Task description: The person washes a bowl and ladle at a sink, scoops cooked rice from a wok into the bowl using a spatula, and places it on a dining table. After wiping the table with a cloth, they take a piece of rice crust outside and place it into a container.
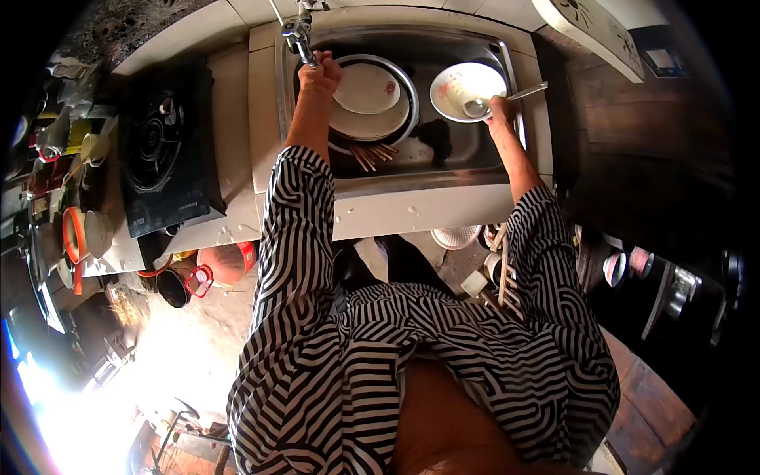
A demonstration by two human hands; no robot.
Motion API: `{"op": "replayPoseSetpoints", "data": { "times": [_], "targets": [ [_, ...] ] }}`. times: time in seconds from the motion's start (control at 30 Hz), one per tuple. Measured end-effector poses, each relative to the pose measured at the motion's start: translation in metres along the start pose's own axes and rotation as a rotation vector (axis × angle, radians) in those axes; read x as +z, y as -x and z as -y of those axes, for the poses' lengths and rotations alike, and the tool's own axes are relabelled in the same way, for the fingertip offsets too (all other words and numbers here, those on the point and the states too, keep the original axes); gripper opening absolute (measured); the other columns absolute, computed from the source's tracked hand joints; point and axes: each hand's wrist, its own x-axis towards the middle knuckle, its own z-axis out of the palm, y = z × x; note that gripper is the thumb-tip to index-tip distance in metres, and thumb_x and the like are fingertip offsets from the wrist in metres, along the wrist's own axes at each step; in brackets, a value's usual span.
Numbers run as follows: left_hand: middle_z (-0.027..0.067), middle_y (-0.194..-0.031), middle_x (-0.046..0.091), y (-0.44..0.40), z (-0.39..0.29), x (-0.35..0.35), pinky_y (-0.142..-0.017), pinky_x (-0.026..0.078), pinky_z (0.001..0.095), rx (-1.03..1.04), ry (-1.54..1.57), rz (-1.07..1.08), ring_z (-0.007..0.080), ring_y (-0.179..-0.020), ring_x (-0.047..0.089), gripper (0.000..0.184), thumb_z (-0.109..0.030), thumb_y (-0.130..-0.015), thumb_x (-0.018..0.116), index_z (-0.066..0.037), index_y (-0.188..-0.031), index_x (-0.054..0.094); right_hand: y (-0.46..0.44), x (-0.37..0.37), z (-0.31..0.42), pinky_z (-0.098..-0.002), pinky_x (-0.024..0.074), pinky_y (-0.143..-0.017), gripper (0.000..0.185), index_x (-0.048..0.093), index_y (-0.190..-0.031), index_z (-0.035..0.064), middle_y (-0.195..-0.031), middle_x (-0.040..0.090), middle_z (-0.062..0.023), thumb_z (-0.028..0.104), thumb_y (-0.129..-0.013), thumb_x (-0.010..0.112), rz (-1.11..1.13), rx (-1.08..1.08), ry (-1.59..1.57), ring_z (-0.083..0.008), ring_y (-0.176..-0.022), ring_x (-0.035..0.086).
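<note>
My left hand (320, 77) is at the faucet (299, 39), its fingers closed round the spout's lower end. Just beside it, a basin (412, 103) in the sink (356, 184) holds white plates (368, 125), with several chopsticks (372, 156) at its near edge. On the sink's right side, my right hand (499, 113) grips the rim of a white bowl (457, 81) with a pink pattern. A metal spoon (529, 91) lies in that bowl, its handle sticking out past the rim to the right.
A black gas stove (162, 150) stands left of the sink, with bowls and utensils farther left. Below the counter are a red container (227, 264) and a white strainer basket (456, 237). A white board (590, 36) juts in at the upper right.
</note>
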Motion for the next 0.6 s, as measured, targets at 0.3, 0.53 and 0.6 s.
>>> {"op": "replayPoseSetpoints", "data": {
  "times": [0.3, 0.53, 0.6],
  "targets": [
    [0.0203, -0.099, 0.057, 0.018, 0.036, 0.015, -0.094, 0.02, 0.0549, 0.15, 0.025, 0.084, 0.0347, -0.1, 0.05, 0.043, -0.036, -0.076, 0.04, 0.0, -0.088, 0.059, -0.016, -0.007, -0.08, -0.0518, 0.0409, -0.078, 0.05, 0.039, -0.114, 0.0048, -0.112, 0.045, -0.0126, 0.008, -0.067, 0.056, -0.085, 0.24, -0.103, -0.0302, -0.097, 0.048],
    [0.0218, -0.097, 0.057, 0.029, 0.037, 0.023, -0.086, 0.04, 0.0471, 0.209, 0.228, 0.305, 0.0369, -0.093, 0.053, 0.034, -0.025, -0.081, 0.039, 0.001, -0.095, 0.055, -0.055, -0.013, -0.154, -0.0374, 0.0448, -0.075, 0.041, 0.05, -0.108, 0.0038, -0.1, 0.055, -0.0105, 0.019, -0.072, 0.062, -0.054, 0.142, -0.226, -0.0245, -0.088, 0.054],
    [0.0209, -0.102, 0.055, 0.031, 0.041, 0.018, -0.088, 0.039, 0.0448, 0.167, 0.205, 0.235, 0.0356, -0.097, 0.052, 0.032, -0.024, -0.084, 0.037, 0.001, -0.101, 0.05, -0.069, -0.023, -0.176, -0.0406, 0.0433, -0.08, 0.045, 0.047, -0.111, 0.0021, -0.107, 0.053, -0.0119, 0.026, -0.075, 0.06, -0.029, 0.159, -0.337, -0.026, -0.093, 0.053]
  ]
}}
